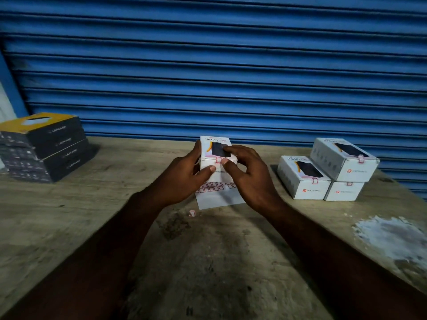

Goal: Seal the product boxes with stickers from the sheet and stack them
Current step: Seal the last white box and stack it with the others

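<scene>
Gripping one box (208, 148), three others (344, 163) stacked.

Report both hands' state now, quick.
Left hand: grips the white box.
Right hand: pinches the same box, pressing the sticker onto its edge.

Table (92, 215), worn wood; blue shutter (208, 65) behind.
- Centre: white box (217, 155). Left hand (184, 174) grips its left side, thumb on the near face. Right hand (249, 174) pinches its near top edge, thumb on a red-edged sticker (218, 160) folded over that edge.
- Under the box: sticker sheet (217, 195), flat.
- Just near-left of the sheet: loose sticker (192, 213).
- Right: stack (342, 159) of three white boxes, stickered, one resting on two.
- Far left: black boxes (44, 146), piled.
- Near right: white patch (392, 239).
</scene>
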`<state>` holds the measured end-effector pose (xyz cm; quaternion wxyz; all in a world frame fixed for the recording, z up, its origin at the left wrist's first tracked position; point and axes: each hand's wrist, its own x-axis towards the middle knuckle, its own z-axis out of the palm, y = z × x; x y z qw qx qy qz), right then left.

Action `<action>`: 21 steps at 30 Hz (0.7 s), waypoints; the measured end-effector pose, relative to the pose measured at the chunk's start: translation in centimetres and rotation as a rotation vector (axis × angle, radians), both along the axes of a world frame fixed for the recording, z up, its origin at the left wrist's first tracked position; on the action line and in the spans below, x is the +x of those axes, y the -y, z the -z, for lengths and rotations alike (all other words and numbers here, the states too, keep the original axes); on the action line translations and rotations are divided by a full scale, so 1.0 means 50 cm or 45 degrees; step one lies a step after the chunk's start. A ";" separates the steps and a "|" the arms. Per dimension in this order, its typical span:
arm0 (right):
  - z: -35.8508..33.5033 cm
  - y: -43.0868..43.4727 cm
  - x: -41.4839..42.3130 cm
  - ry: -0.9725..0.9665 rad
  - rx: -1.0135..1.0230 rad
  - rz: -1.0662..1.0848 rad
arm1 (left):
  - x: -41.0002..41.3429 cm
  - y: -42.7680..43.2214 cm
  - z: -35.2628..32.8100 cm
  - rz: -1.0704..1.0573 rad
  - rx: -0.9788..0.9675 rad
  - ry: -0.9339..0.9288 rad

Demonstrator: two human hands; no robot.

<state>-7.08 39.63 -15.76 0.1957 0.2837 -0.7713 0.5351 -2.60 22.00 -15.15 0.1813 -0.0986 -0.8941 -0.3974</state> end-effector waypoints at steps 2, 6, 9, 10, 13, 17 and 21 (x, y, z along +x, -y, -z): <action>0.006 0.000 -0.006 0.004 -0.018 0.035 | -0.011 0.009 0.010 0.065 0.103 0.053; 0.007 -0.001 -0.014 -0.120 0.023 0.069 | -0.012 -0.002 0.012 0.154 0.498 0.039; 0.007 0.000 -0.008 -0.172 0.031 0.002 | -0.010 -0.019 0.007 0.084 0.728 -0.031; 0.006 0.001 -0.004 -0.146 0.012 -0.024 | -0.011 -0.021 0.008 0.039 0.694 -0.071; 0.004 0.005 0.001 -0.069 -0.070 -0.056 | -0.004 -0.021 0.009 -0.091 0.361 -0.206; 0.002 0.006 -0.002 0.009 -0.096 -0.012 | -0.002 -0.013 0.005 -0.026 0.071 -0.083; 0.004 0.000 -0.016 0.076 -0.171 0.035 | -0.011 -0.006 0.015 0.170 0.279 0.048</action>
